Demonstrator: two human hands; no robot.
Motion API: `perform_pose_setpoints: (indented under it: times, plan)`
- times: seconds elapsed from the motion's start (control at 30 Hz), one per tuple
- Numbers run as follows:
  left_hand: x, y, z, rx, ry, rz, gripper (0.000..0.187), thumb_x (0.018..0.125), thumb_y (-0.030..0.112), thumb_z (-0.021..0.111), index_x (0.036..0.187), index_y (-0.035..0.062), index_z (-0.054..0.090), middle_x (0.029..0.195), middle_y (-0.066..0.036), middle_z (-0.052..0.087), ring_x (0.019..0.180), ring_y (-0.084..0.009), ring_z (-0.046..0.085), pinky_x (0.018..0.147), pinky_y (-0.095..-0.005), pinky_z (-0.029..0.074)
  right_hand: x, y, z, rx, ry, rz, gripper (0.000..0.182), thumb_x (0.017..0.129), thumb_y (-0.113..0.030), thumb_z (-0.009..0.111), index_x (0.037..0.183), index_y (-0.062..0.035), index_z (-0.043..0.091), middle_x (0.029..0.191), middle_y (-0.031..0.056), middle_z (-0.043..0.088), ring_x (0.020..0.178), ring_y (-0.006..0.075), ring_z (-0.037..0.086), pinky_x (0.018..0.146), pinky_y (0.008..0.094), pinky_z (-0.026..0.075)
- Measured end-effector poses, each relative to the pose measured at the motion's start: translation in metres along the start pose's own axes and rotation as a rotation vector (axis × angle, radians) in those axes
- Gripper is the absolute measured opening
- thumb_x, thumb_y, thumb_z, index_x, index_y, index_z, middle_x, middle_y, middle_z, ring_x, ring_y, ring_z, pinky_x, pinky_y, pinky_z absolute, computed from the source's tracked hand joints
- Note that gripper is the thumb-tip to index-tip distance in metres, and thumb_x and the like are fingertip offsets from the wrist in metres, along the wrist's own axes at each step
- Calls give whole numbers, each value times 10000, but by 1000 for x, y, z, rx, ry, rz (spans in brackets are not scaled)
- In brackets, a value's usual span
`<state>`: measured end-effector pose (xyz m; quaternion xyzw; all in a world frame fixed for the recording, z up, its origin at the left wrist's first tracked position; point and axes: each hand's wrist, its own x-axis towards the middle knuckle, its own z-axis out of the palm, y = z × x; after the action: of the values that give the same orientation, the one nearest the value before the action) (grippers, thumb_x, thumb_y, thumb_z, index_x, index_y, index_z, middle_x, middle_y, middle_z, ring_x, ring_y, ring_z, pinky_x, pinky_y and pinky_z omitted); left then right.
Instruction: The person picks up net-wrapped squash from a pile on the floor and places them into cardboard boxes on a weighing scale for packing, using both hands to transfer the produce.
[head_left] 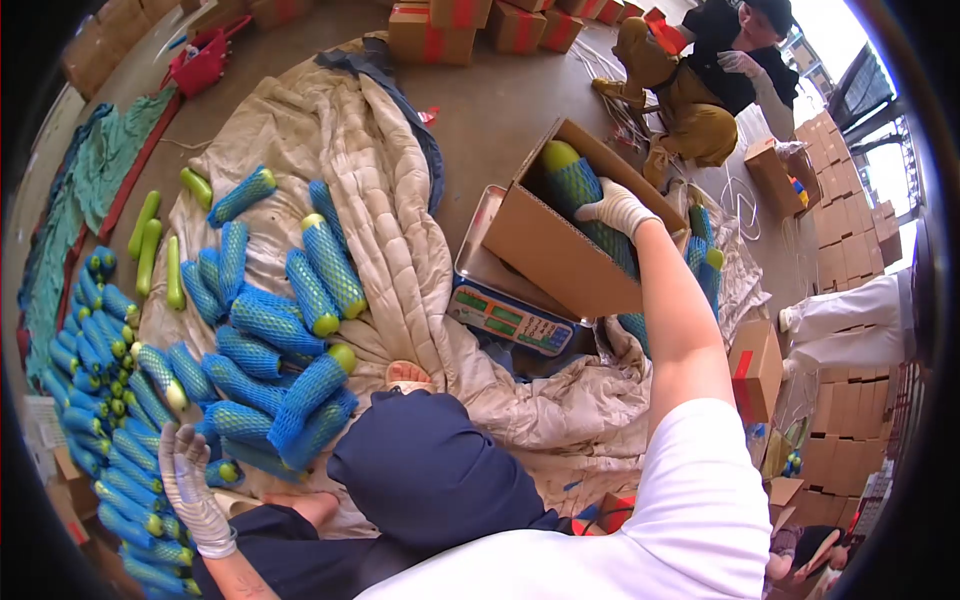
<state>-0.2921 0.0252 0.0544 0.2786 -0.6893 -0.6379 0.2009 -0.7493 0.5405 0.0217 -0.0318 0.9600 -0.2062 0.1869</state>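
placing seems underway: right hand (620, 208), grip unclear, on a gourd (574, 184) in the right carton (565, 258), release likely next; left hand (195, 492) spread.

And here the floor (500, 92) is carrying a crumpled beige quilt (400, 225)! Blue-netted green vegetables (250, 352) are lying heaped toward the quilt's left edge, bare green ones (175, 273) are lying along it, and taped cartons (430, 40) are sitting beyond its far edge.
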Motion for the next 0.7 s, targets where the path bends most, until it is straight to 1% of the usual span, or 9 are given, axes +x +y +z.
perform_pose_setpoints:
  times: [0.03,0.1,0.13,0.2,0.27,0.4,0.47,0.6,0.7]
  plan:
    - [-1,3,3,24,2,1,534,961,333,485,1388,30,383,1239,-100,529,1075,-176,537,946,-300,414,0,3,0,13,-5,13,798,636,-275,802,1299,14,464,1200,188,585,1129,313,541,1004,357,390]
    - [0,-3,-4,49,-12,-12,539,958,357,481,1388,44,391,1265,-112,513,1100,-196,522,968,-327,391,1,7,-4,-300,-35,36,817,658,-326,790,1336,-15,456,1291,231,526,1230,343,476,1036,369,369]
    - [2,-3,-1,59,-21,-24,539,958,357,481,1388,44,391,1265,-112,513,1100,-196,522,968,-327,391,0,11,-6,-278,3,8,807,705,-352,764,1358,-10,435,1335,240,485,1268,348,439,1057,373,349]
    - [-2,-1,1,95,14,-38,542,958,364,474,1389,45,390,1277,-116,507,1112,-197,515,982,-334,378,-5,25,-7,-190,101,-64,748,756,-380,727,1335,7,455,1309,237,510,1245,347,464,1044,374,361]
    - [-1,-1,4,105,-9,-36,527,975,357,442,1397,48,379,1297,-122,493,1135,-204,505,1001,-339,361,-15,32,-9,-113,87,-75,694,798,-387,691,1324,6,467,1288,235,529,1225,346,485,1032,373,373]
    - [4,0,8,145,-44,-48,523,979,353,435,1398,47,376,1306,-125,490,1145,-212,504,1019,-354,354,-27,42,-2,-232,79,-89,654,822,-397,661,1315,-8,481,1273,221,546,1208,346,501,1019,378,385]
    - [6,-1,8,174,-80,-30,527,978,355,436,1400,45,373,1309,-127,489,1146,-216,505,1024,-355,351,-32,42,2,-265,119,-133,578,842,-375,651,1283,-27,516,1216,201,590,1166,331,532,996,368,396]
    - [5,2,11,192,-84,-27,528,978,357,436,1398,42,375,1309,-128,489,1148,-223,507,1025,-360,350,-31,33,-2,-235,78,-138,616,833,-394,645,1309,-32,497,1279,211,545,1211,345,499,1021,383,382]
    - [1,3,8,193,-46,-29,531,977,359,437,1395,36,379,1304,-129,495,1151,-227,508,1021,-364,355,-37,11,-5,-244,169,-261,569,849,-388,632,1289,-47,516,1230,214,574,1163,362,530,986,391,413]
